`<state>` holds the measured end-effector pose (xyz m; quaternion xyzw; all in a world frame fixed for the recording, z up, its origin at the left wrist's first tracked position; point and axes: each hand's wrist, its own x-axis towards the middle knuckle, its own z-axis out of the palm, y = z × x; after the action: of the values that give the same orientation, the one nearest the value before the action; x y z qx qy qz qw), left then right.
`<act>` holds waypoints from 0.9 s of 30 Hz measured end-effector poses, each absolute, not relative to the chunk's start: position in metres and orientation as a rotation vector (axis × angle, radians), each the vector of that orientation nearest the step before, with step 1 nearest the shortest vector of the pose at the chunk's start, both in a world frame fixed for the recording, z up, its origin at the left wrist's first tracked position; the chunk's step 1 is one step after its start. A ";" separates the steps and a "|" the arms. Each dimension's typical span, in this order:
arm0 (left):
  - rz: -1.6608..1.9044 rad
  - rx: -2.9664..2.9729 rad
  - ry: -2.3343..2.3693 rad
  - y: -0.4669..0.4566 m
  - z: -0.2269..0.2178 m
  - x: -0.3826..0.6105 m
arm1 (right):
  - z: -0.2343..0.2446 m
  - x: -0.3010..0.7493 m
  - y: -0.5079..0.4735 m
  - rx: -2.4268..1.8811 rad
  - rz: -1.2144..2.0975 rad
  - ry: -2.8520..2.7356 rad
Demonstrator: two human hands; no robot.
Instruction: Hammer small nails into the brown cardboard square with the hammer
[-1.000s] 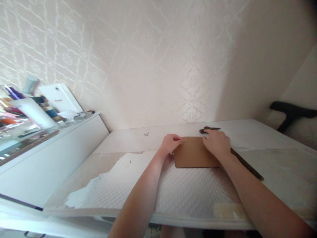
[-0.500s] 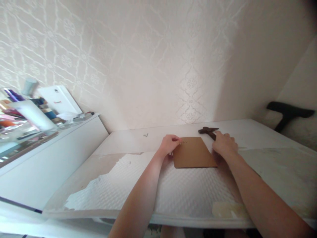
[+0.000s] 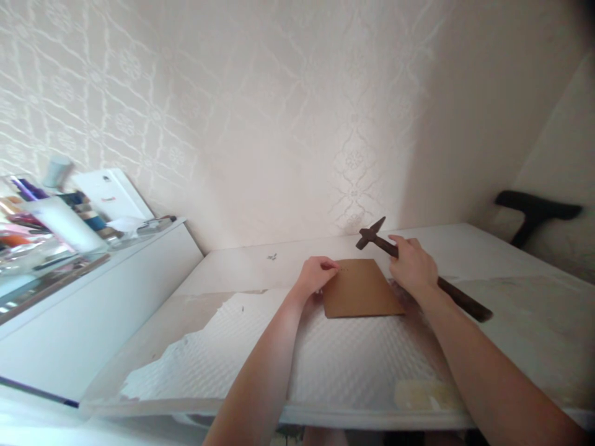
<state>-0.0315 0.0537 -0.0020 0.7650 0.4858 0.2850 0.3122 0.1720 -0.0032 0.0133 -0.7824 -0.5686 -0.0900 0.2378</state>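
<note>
the right hand [image 3: 415, 265], right of the middle of the frame, is wrapped around the wooden handle of a hammer [image 3: 370, 236]. the fingers are closed on it, though the far side of the grip is hidden behind the hand. the hammer's dark head points to the upper left, above the far right corner of a brown board [image 3: 360, 294]; the handle passes out of sight under the palm and shows again to the lower right.

the left hand [image 3: 317, 274] is at the board's upper left corner, its thumb and forefinger brought together. i cannot tell whether something thin is pinched between the tips. just beside them is a row of tiny dark specks [image 3: 344, 269] on the board, too small to name.

the board lies near the centre of the frame, on a white quilted sheet [image 3: 353, 365] with a ragged left edge; the left forearm covers part of that sheet. small dark bits [image 3: 272, 256] lie on the table [image 3: 441, 254] left of the left hand, too blurred to make out.

at the left edge, a white cabinet [image 3: 116, 297] carries a cut-off clutter of bottles, along with a white box [image 3: 114, 195]. at the right edge is a black T-shaped thing [image 3: 534, 207], its lower end hidden behind the table.
</note>
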 end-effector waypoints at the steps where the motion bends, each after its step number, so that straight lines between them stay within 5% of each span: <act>1: 0.752 2.017 1.274 0.054 -0.003 -0.032 | 0.014 0.171 -0.003 -2.123 -0.255 -1.564; 27: 0.824 2.011 1.215 0.056 -0.010 -0.030 | 0.016 0.161 -0.005 -1.916 -0.312 -1.679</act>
<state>-0.0299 0.0562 -0.0097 0.7652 0.4623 0.3133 0.3201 0.1605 -0.0054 0.0159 -0.7159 -0.6272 -0.1164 0.2838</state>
